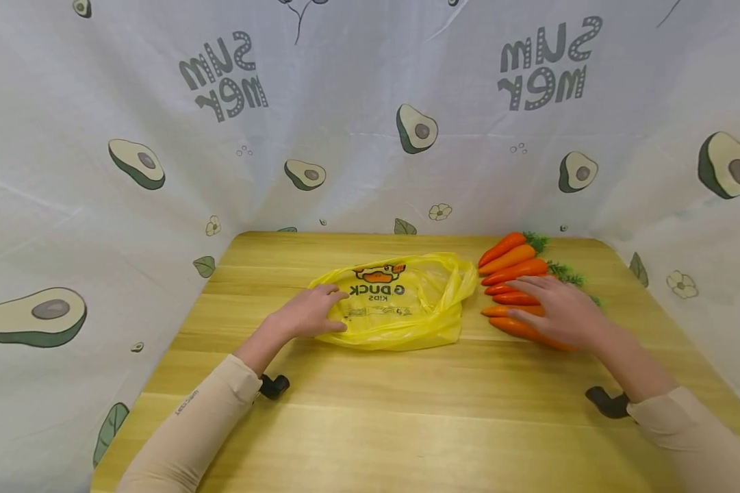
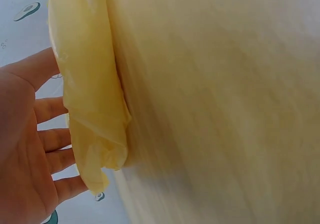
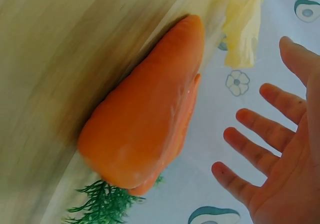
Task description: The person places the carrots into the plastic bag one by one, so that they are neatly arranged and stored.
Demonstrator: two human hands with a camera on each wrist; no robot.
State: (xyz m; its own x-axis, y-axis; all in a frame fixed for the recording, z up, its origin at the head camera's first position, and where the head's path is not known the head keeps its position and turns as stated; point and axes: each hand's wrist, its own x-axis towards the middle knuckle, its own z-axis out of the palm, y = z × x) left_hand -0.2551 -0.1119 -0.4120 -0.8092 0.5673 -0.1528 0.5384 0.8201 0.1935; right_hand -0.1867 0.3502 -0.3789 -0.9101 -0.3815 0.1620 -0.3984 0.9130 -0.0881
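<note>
A beige left sleeve (image 1: 191,424) runs off the head view's lower edge. The left hand (image 1: 308,311), loosely spread and ungrasping, meets the yellow G.Duck plastic bag (image 1: 406,301), which hides its fingertips from the wrist camera. The right hand (image 1: 562,311), released, hovers over carrots (image 1: 510,259) right of the bag, covering the lower ones' tops.

The bag (image 1: 394,305) looks like thin, glossy plastic, the carrots (image 1: 511,273) smooth and shiny, the tabletop (image 1: 406,418) wood-grained.

Left hand (image 2: 25,149) — fingers (image 2: 52,139) partly behind yellow bag (image 2: 92,86) — wooden tabletop (image 2: 215,94) alongside.
</note>
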